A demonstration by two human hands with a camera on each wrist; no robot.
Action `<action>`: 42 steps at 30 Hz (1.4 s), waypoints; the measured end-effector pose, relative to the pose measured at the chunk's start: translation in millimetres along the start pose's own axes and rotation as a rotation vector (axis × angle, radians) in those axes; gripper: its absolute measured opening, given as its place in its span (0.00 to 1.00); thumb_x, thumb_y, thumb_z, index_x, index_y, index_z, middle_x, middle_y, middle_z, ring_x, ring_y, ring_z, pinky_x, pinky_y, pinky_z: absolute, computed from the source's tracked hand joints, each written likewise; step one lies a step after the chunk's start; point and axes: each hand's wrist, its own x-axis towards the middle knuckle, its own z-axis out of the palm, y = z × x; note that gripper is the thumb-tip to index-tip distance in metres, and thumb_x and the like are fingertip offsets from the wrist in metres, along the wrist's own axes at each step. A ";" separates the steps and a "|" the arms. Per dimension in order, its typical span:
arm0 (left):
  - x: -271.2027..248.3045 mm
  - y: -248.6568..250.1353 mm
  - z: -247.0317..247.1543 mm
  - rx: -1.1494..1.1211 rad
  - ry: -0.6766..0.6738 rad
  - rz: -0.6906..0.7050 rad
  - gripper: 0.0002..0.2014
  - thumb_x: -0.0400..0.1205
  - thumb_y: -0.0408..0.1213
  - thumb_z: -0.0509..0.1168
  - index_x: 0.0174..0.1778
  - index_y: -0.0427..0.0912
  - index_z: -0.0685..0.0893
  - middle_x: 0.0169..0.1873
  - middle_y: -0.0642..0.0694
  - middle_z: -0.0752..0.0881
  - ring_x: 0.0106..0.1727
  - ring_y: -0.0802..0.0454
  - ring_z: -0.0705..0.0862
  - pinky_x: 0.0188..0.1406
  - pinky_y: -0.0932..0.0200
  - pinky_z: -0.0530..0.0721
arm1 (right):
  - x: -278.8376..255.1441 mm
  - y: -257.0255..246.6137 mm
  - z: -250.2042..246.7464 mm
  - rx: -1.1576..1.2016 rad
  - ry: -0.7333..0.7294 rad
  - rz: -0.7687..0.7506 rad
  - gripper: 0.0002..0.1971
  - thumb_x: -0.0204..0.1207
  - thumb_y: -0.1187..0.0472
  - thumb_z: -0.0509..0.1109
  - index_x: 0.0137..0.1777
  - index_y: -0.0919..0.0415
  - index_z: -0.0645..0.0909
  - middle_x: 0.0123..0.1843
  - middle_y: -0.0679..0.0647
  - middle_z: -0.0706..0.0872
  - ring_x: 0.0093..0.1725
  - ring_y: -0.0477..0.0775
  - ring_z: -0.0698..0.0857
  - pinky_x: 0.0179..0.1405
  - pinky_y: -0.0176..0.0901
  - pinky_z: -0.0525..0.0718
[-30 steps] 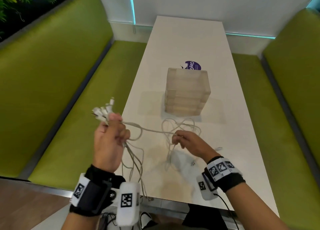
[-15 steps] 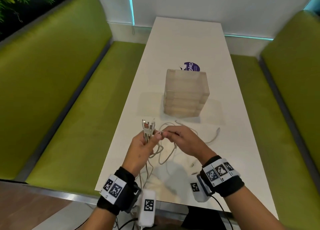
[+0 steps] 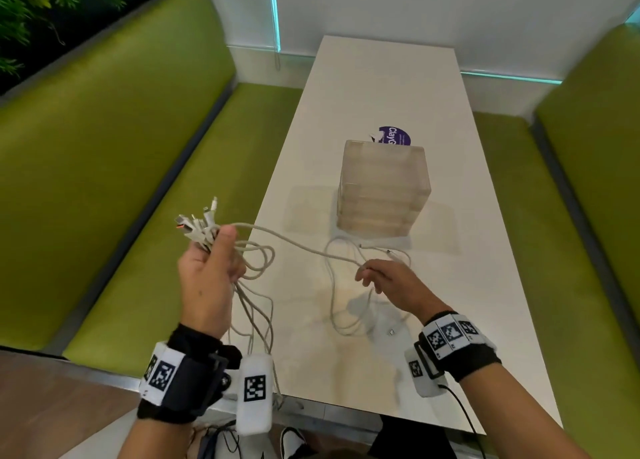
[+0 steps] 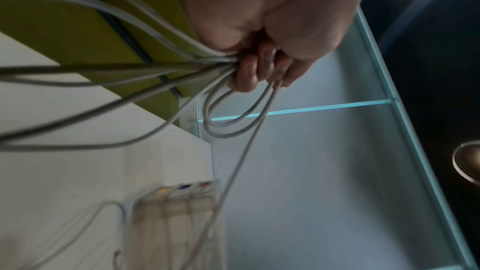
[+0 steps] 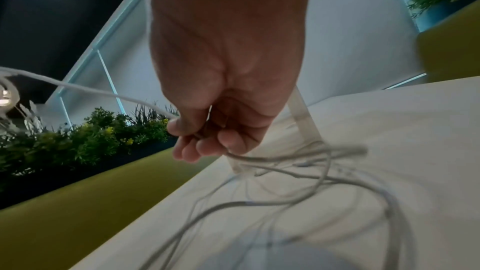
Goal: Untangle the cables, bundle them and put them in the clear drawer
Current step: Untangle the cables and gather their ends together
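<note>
My left hand (image 3: 211, 268) is raised over the table's left edge and grips a bunch of white cables (image 3: 256, 261), their plug ends (image 3: 197, 223) fanned out above my thumb. In the left wrist view the fingers (image 4: 257, 69) curl round several strands. One cable (image 3: 298, 244) stretches tight from that fist to my right hand (image 3: 384, 278), which pinches it low over the table; in the right wrist view the thumb and fingers (image 5: 205, 137) close on it. Loose loops (image 3: 346, 303) lie on the table under the right hand. The clear drawer unit (image 3: 382, 188) stands just beyond, shut.
The narrow white table (image 3: 381, 78) runs between two green benches (image 3: 104, 140). A purple round sticker (image 3: 394, 135) shows behind the drawer unit. A small plug (image 3: 392, 331) lies near my right wrist. Some cable strands hang over the table's near edge.
My hands were together half a second ago. The left hand has swung up and left with the bunch, drawing one cable taut, while the right hand keeps its pinch over the table.
</note>
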 end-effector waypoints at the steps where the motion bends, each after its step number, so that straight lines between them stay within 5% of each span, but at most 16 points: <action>1: 0.2 -2.3 -1.7 0.024 -0.003 -0.009 0.16 0.85 0.36 0.61 0.30 0.51 0.78 0.21 0.53 0.67 0.23 0.56 0.62 0.23 0.61 0.64 | 0.2 -1.6 -1.2 0.003 0.019 -0.022 0.12 0.84 0.63 0.60 0.46 0.57 0.85 0.37 0.47 0.83 0.31 0.34 0.77 0.36 0.30 0.75; 5: -6.4 -29.7 7.9 0.228 -0.094 -0.097 0.08 0.83 0.38 0.63 0.38 0.42 0.77 0.23 0.53 0.69 0.24 0.58 0.64 0.26 0.58 0.65 | -2.8 -26.0 -5.8 -0.017 0.056 -0.165 0.11 0.84 0.62 0.62 0.45 0.57 0.86 0.30 0.42 0.77 0.35 0.38 0.77 0.38 0.28 0.73; 8: -19.1 -47.7 26.4 0.372 -0.254 -0.131 0.08 0.82 0.41 0.65 0.38 0.43 0.79 0.21 0.57 0.72 0.25 0.58 0.67 0.26 0.61 0.68 | -9.1 -53.4 -12.1 -0.134 -0.019 -0.243 0.11 0.83 0.60 0.62 0.45 0.55 0.86 0.30 0.39 0.76 0.36 0.42 0.78 0.42 0.39 0.76; 14: -32.7 -58.6 53.1 0.354 -0.483 -0.123 0.05 0.81 0.36 0.67 0.47 0.40 0.86 0.32 0.47 0.87 0.31 0.61 0.81 0.32 0.71 0.74 | -22.1 -96.7 -27.4 -0.404 -0.262 -0.156 0.15 0.84 0.51 0.59 0.45 0.53 0.85 0.38 0.41 0.81 0.42 0.48 0.80 0.47 0.50 0.80; 21: -29.4 -42.6 49.3 0.196 -0.240 -0.061 0.07 0.82 0.31 0.64 0.38 0.41 0.82 0.19 0.58 0.77 0.23 0.63 0.70 0.25 0.67 0.72 | -18.9 -81.9 -30.0 -0.299 -0.236 -0.063 0.05 0.81 0.56 0.65 0.53 0.53 0.80 0.43 0.46 0.84 0.42 0.48 0.81 0.42 0.42 0.78; 26: -8.1 -23.2 20.5 0.076 -0.099 -0.013 0.17 0.83 0.32 0.64 0.28 0.48 0.81 0.17 0.57 0.66 0.21 0.58 0.62 0.21 0.64 0.65 | -11.9 -41.0 -37.1 -0.051 0.098 -0.026 0.08 0.81 0.69 0.60 0.45 0.57 0.76 0.41 0.50 0.84 0.37 0.37 0.80 0.37 0.29 0.74; 32: -10.5 -22.3 13.3 0.082 -0.101 -0.023 0.15 0.82 0.36 0.64 0.28 0.49 0.83 0.18 0.53 0.62 0.22 0.55 0.59 0.23 0.58 0.61 | -8.3 -35.3 -40.8 0.002 0.365 -0.127 0.09 0.78 0.71 0.64 0.42 0.58 0.82 0.43 0.56 0.85 0.39 0.49 0.84 0.42 0.37 0.83; 36: -11.9 -23.0 16.4 0.085 -0.130 -0.039 0.15 0.81 0.38 0.64 0.27 0.50 0.81 0.19 0.52 0.60 0.23 0.54 0.57 0.26 0.52 0.56 | -9.7 -38.6 -42.9 0.011 0.414 -0.160 0.10 0.77 0.74 0.64 0.43 0.60 0.83 0.39 0.53 0.88 0.41 0.50 0.86 0.46 0.42 0.85; 39: -13.3 -22.2 18.6 0.106 -0.141 -0.045 0.17 0.83 0.34 0.63 0.28 0.49 0.81 0.19 0.53 0.61 0.23 0.54 0.57 0.26 0.52 0.56 | -14.7 -45.0 -45.1 0.093 0.446 -0.151 0.07 0.77 0.72 0.66 0.45 0.62 0.84 0.37 0.47 0.87 0.36 0.42 0.83 0.40 0.35 0.82; 42: -12.7 -24.9 19.1 0.142 -0.169 -0.061 0.13 0.84 0.33 0.62 0.32 0.45 0.81 0.19 0.54 0.63 0.22 0.55 0.58 0.23 0.58 0.59 | -29.8 -63.1 -49.9 0.203 0.312 -0.126 0.09 0.78 0.68 0.68 0.55 0.58 0.82 0.35 0.47 0.88 0.34 0.43 0.83 0.38 0.32 0.81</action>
